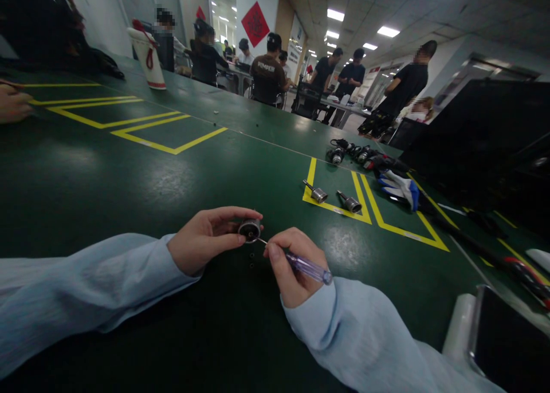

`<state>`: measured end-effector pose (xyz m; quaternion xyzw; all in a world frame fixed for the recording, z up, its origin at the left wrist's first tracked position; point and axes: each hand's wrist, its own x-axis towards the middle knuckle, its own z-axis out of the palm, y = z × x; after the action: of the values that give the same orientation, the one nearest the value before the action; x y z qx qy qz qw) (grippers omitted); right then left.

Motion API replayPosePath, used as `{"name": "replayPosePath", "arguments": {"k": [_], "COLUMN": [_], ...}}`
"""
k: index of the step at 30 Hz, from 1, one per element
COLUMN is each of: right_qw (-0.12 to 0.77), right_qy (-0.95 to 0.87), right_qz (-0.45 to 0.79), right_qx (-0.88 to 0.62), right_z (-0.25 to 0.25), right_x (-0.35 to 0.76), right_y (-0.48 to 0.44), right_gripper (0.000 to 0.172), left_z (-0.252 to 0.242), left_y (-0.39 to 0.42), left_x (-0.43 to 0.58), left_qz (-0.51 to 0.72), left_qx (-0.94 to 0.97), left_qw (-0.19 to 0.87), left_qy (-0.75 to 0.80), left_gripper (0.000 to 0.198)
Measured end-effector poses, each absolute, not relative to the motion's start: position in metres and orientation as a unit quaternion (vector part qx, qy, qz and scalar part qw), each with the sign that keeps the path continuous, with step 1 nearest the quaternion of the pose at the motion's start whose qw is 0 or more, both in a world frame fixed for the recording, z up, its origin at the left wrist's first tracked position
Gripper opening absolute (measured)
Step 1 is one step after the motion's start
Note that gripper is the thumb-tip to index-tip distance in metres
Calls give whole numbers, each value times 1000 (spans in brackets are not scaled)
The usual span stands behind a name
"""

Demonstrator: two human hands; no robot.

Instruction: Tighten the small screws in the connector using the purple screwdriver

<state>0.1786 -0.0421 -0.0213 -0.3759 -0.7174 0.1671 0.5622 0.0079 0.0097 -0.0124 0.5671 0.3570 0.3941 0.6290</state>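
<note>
My left hand [206, 235] pinches a small round metal part [250, 229] just above the green table [129, 175]. My right hand [292, 264] grips a small screwdriver with a clear purple handle [307, 267], and its thin tip touches the metal part. Both sleeves are light blue. Two tiny dark specks, perhaps screws, lie on the table right under the part [251, 259].
Two similar metal parts [316, 193] [350, 202] lie inside a yellow-taped box. Further back are a pile of dark parts [348, 152] and a blue-white glove [401, 188]. A phone [507, 341] lies at the right, a paper cup [148, 58] far left. Another person's hand [12, 102] rests at the left edge. Several people work at the back.
</note>
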Motion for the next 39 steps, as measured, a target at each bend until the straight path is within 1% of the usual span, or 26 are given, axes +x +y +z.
{"name": "replayPosePath", "arguments": {"k": [5,10,15,18,24,30,34,37,39], "right_qw": [532,524,512,494,490,486,536,567,560], "right_qy": [-751,-770,-782,-790,-790,-783,-739,-681,-638], "right_qz": [117,84,95,106,105,128,152,208,269], "right_qx": [-372,-354,-343,-348,-353,-365,-379,-413,-455], "right_z": [-21,-23,-22,-19,-20,-20,-19,-24,-28], "right_x": [177,173,171,172,171,170,175,178,178], "right_y": [-41,-42,-42,-44,-45,-44,-48,-48,-45], "right_gripper": [12,11,10,10,9,10,16,25,29], "left_z": [-11,-8,-4,-2,-1,-2,-4,-5,-5], "left_y": [8,7,5,4,4,3,4,5,6], "left_x": [11,13,16,16,16,17,16,15,15], "left_qz": [402,406,415,412,410,409,413,414,412], "left_qx": [561,556,542,536,539,548,545,546,547], "left_qw": [627,614,599,601,596,588,584,580,578], "left_qy": [362,387,417,427,432,433,438,441,444], "left_gripper": [35,31,25,24,23,23,23,22,21]}}
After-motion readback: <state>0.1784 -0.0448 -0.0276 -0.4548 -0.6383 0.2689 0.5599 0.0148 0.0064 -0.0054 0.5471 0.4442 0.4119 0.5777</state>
